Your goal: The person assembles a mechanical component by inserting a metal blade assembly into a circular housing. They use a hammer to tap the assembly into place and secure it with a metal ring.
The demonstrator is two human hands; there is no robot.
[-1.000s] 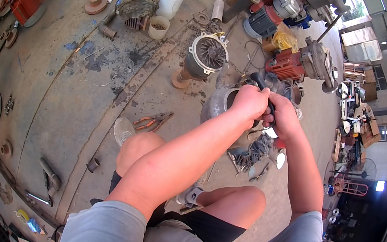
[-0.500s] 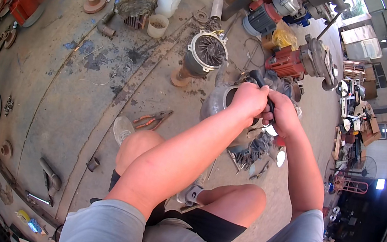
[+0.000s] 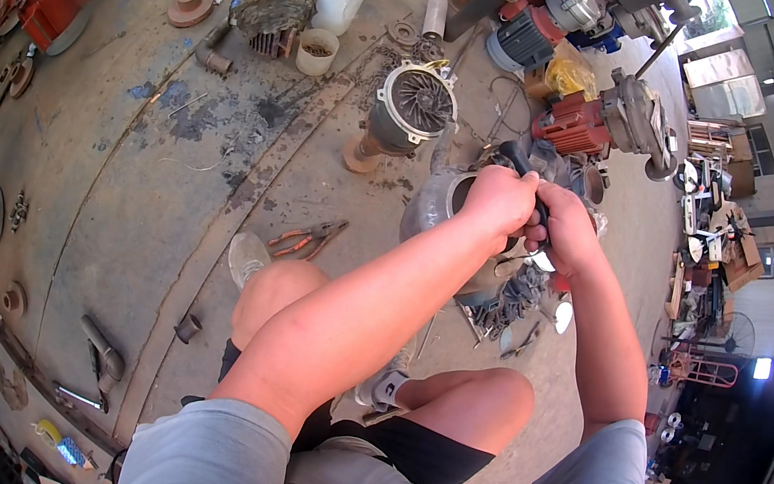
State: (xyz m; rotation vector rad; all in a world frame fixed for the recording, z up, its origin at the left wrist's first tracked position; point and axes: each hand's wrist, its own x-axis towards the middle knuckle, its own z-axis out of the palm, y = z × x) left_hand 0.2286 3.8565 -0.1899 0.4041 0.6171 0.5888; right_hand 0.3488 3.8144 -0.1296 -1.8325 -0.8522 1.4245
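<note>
The left hand (image 3: 503,198) and right hand (image 3: 563,227) meet right of center in the upper half of the frame. Each grip is closed around a black handle (image 3: 514,155), whose rounded end projects up and left past the left hand. The handle is located above a gray, rounded metal casing (image 3: 425,210) with a circular opening; contact between them cannot be determined. A motor housing with a finned rotor (image 3: 417,105) stands on the floor (image 3: 258,161) at upper center. Orange-handled pliers (image 3: 309,238) lie open left of the casing.
</note>
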